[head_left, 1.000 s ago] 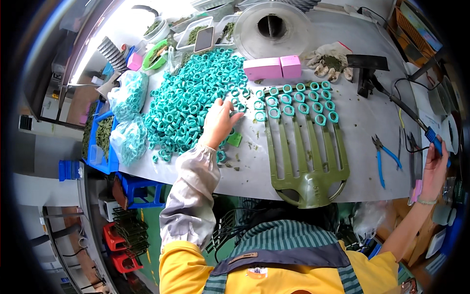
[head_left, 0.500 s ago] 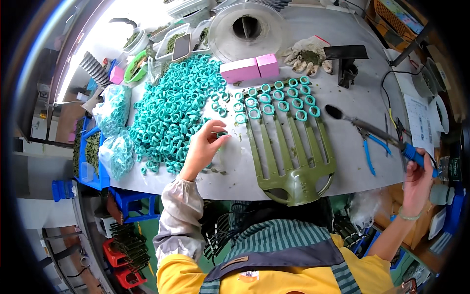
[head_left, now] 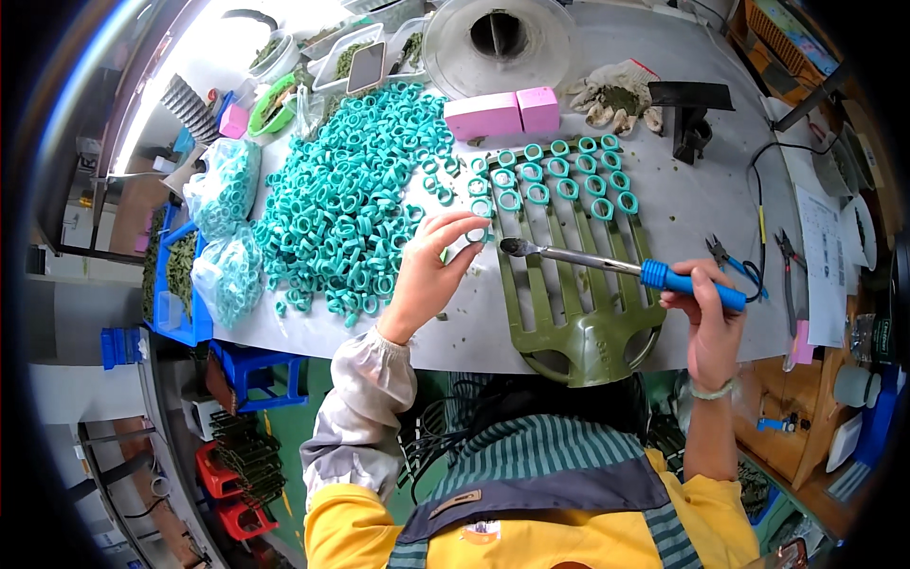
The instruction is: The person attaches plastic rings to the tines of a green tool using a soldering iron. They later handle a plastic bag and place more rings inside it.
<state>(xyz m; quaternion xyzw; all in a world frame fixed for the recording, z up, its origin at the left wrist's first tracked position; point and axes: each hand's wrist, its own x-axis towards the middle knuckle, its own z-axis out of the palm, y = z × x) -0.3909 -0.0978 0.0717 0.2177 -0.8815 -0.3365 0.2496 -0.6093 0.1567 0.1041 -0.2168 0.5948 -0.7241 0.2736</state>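
My left hand (head_left: 424,278) pinches a small teal ring (head_left: 477,234) between thumb and fingertips, beside the leftmost tine of an olive-green plastic rake head (head_left: 590,343). My right hand (head_left: 713,330) grips the blue handle of a soldering iron (head_left: 592,260). Its dark, spoon-like tip hangs over the left tines, just right of the pinched ring, with a small gap between them. Several teal rings (head_left: 567,189) stand in rows along the far ends of the tines. To the left lies a large heap of loose teal rings (head_left: 332,204).
Pink blocks (head_left: 483,115) lie behind the rake head, near a clear funnel-like cover (head_left: 455,57). A stained glove (head_left: 616,100) and a black stand (head_left: 690,123) are at the far right. Blue-handled cutters (head_left: 725,258) and a black cable lie right. Bagged rings (head_left: 226,284) sit left.
My left hand has moved from the heap's edge to the left tine with a ring. My right hand has brought the soldering iron leftward, its tip now near that ring. The view has shifted slightly.
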